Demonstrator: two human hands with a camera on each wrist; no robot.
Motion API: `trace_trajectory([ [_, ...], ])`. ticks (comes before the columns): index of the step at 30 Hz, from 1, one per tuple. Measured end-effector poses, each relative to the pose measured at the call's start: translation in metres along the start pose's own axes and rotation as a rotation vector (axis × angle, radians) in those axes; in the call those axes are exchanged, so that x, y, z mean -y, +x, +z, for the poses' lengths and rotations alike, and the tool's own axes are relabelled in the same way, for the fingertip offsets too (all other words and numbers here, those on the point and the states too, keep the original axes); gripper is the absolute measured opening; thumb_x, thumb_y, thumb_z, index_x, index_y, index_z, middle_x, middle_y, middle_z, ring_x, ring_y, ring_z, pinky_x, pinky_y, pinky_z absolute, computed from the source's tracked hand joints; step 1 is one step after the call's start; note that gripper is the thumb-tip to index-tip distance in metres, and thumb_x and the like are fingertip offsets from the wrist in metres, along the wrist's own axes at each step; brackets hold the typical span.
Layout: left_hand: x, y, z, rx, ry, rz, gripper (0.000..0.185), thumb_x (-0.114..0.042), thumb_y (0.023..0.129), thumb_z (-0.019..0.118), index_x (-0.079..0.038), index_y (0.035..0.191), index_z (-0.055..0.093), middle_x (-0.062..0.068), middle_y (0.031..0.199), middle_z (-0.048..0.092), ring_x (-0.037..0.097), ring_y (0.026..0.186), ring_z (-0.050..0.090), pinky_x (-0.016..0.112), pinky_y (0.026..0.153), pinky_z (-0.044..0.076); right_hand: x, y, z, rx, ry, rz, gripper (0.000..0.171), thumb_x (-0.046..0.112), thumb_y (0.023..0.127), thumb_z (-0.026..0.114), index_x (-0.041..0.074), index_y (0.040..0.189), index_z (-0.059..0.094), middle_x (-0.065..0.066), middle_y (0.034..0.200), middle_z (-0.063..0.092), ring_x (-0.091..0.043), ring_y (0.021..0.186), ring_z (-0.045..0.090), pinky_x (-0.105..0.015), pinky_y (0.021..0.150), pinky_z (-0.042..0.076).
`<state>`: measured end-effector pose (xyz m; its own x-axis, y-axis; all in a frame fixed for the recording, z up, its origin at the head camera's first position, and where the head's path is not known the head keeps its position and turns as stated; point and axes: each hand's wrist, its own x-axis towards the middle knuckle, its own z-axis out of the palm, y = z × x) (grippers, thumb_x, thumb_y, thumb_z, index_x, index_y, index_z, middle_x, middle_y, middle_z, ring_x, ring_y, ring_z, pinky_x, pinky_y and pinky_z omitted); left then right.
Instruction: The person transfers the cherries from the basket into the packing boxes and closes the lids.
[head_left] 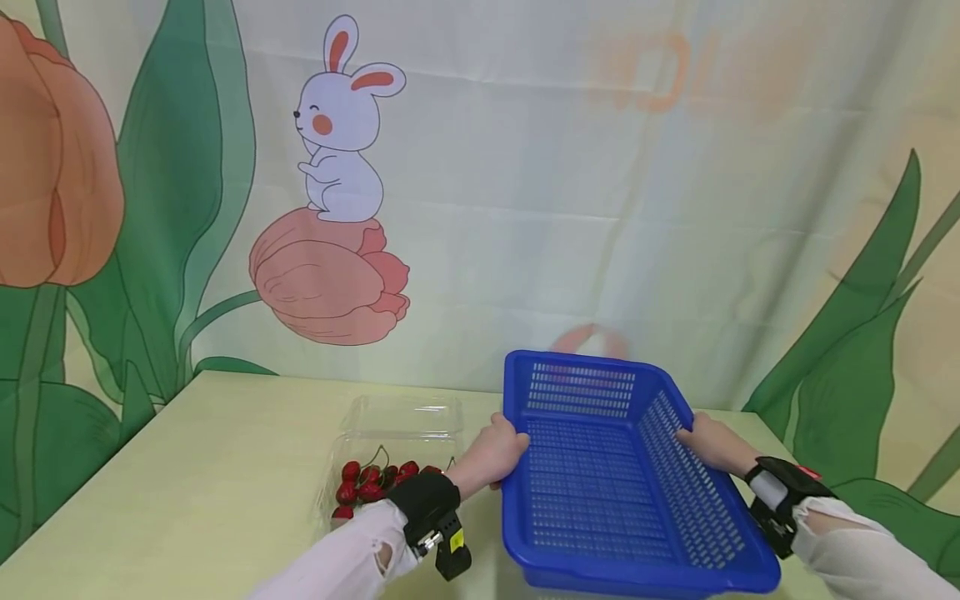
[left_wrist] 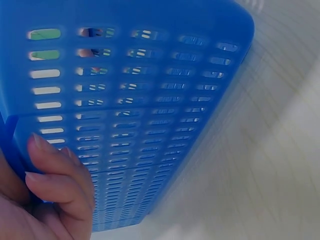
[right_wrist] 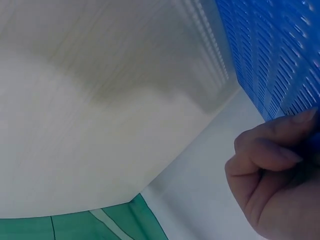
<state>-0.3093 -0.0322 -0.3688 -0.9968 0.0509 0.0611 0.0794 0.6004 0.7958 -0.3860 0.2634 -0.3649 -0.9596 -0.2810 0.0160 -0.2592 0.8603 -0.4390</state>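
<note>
Head view: my left hand (head_left: pixel 498 450) grips the left rim of the blue basket (head_left: pixel 600 475), my right hand (head_left: pixel 712 442) the right rim, both with fingers curled around the edge. The basket is tilted over the table (head_left: pixel 187 483), its far end higher. Only this view shows the clear plastic box (head_left: pixel 397 433) with red cherries (head_left: pixel 371 483) just left of the basket. Left wrist view adds the basket's slotted outer wall and my fingers (left_wrist: pixel 60 180) curled on it. Right wrist view: my fingers (right_wrist: pixel 265 150) folded at the perforated blue wall. Basket is rigid glossy plastic, rectangular, with rounded corners; table matte, pale
</note>
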Motion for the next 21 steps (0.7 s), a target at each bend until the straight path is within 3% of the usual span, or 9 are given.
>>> trace_trajectory([
  [4,-0.004,0.001,0.003,0.018,-0.011,0.012,0.045,-0.017,0.073,0.033,0.011,0.102,0.015,0.011,0.048,0.043,0.017,0.027,0.04,0.028,0.028,0.032,-0.004,-0.003,-0.004,0.008,-0.004,-0.012,0.02,0.015,0.076,0.032,0.001,0.064,0.038,-0.001,0.046,0.03,-0.011,0.037,0.032,-0.026,0.037,0.029],
  [10,-0.008,0.004,0.011,0.022,-0.031,0.034,0.048,-0.018,0.073,0.033,0.012,0.104,0.012,0.011,0.047,0.043,0.019,0.028,0.04,0.03,0.028,0.032,-0.011,-0.004,-0.011,-0.003,-0.05,-0.027,0.021,0.016,0.076,0.032,-0.004,0.074,0.04,-0.004,0.051,0.034,-0.012,0.042,0.035,-0.026,0.04,0.029],
  [14,-0.011,0.004,0.018,0.027,-0.046,0.035,0.047,-0.017,0.073,0.033,0.012,0.104,0.013,0.01,0.047,0.043,0.017,0.026,0.038,0.029,0.027,0.031,-0.019,-0.005,-0.013,0.023,-0.02,-0.016,0.023,0.016,0.077,0.032,-0.005,0.077,0.04,-0.005,0.052,0.036,-0.013,0.043,0.037,-0.026,0.041,0.03],
  [21,-0.018,0.004,0.028,0.028,-0.099,0.033,0.043,-0.018,0.073,0.033,0.009,0.102,0.016,0.01,0.047,0.043,0.015,0.026,0.036,0.028,0.027,0.03,-0.033,-0.007,-0.017,0.012,-0.061,-0.024,0.039,0.02,0.076,0.033,-0.014,0.096,0.031,-0.013,0.075,0.043,-0.015,0.058,0.042,-0.029,0.048,0.032],
])
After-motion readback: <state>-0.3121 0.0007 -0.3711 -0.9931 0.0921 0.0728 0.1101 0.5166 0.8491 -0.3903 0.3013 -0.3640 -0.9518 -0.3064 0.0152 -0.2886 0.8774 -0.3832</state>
